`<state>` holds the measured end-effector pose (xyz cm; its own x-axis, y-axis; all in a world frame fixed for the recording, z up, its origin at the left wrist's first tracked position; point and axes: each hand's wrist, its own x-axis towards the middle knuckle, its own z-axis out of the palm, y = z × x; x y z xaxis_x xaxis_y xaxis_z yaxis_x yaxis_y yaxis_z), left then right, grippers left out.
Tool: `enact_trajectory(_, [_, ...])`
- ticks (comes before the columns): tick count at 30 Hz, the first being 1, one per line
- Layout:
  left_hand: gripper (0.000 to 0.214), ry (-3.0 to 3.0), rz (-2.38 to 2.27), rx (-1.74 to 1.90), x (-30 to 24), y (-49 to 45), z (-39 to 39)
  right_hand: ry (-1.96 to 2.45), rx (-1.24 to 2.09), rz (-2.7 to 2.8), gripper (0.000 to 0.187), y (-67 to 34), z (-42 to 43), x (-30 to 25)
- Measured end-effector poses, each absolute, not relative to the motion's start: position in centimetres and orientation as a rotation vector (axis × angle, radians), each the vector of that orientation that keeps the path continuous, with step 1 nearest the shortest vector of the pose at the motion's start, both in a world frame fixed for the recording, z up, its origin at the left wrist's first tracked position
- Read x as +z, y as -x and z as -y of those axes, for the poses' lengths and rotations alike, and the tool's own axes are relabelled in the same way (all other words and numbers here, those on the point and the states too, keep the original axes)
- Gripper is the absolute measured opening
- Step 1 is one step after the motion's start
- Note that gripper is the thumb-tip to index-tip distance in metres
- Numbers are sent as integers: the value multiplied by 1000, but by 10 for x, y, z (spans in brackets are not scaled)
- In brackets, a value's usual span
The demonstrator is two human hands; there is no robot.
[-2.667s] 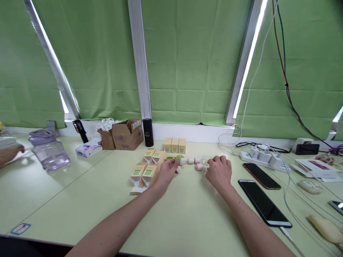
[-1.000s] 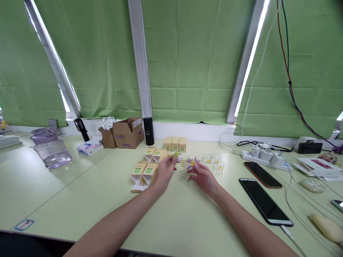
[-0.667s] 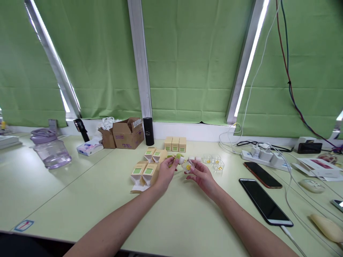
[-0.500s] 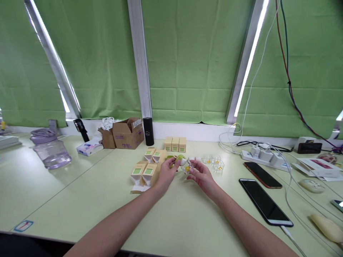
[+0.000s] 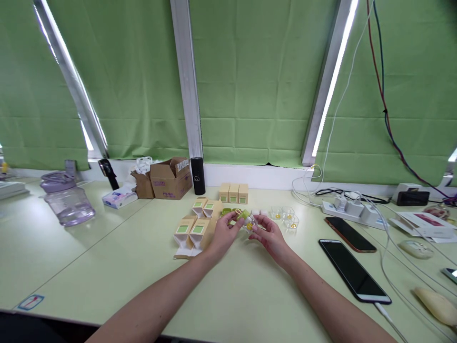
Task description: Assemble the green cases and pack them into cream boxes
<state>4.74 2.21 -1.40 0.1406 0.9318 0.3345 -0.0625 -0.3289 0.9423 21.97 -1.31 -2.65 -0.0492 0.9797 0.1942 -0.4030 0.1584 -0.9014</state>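
Observation:
My left hand (image 5: 225, 232) pinches a green cap (image 5: 244, 215) with a white lower part. The cap meets the top of a small clear bottle (image 5: 250, 226) with something yellow inside. My right hand (image 5: 271, 237) grips this bottle between thumb and fingers. Just behind the left hand lie more green pieces (image 5: 226, 211), partly hidden. White pieces (image 5: 259, 212) lie behind the held bottle. Several like clear bottles (image 5: 284, 214), yellow inside, stand to the right. Left of my left hand are small open cardboard boxes (image 5: 199, 229) with green labels.
Small closed boxes (image 5: 233, 193) stand behind. A black cylinder (image 5: 197, 176), a brown carton (image 5: 170, 180), tissues (image 5: 119, 196) and a purple-lidded jug (image 5: 67, 200) are at left. Two phones (image 5: 353, 269), cables and a power strip (image 5: 352, 209) occupy the right of the table.
My left hand has brought the green cap with its white part from beside the bottle to its top. The right hand has hardly moved.

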Motion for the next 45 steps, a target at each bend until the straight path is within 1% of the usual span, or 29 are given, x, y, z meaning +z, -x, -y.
enact_trajectory(7, [48,-1509,-853,1340,-15,-47,-20,745,1303,1063,46,-219,15,-24])
enact_trajectory(15, [46,-1531,-803,1297,-18,-45,-22,734,1304,1082,46,-221,10,-34])
enact_trajectory(22, [48,-1523,-798,1250,-18,-43,-21,759,1257,1156,52,-221,10,-34])
enact_trajectory(30, [44,-1550,-786,1241,-17,-40,-23,804,1148,1272,51,-222,6,-37])
enact_trajectory(38, [52,-1614,-837,1231,-22,-42,-26,840,1098,1273,57,-223,1,-42])
enact_trajectory(45, [55,-1660,-898,1220,-20,-43,-24,764,1154,1230,54,-224,5,-37])
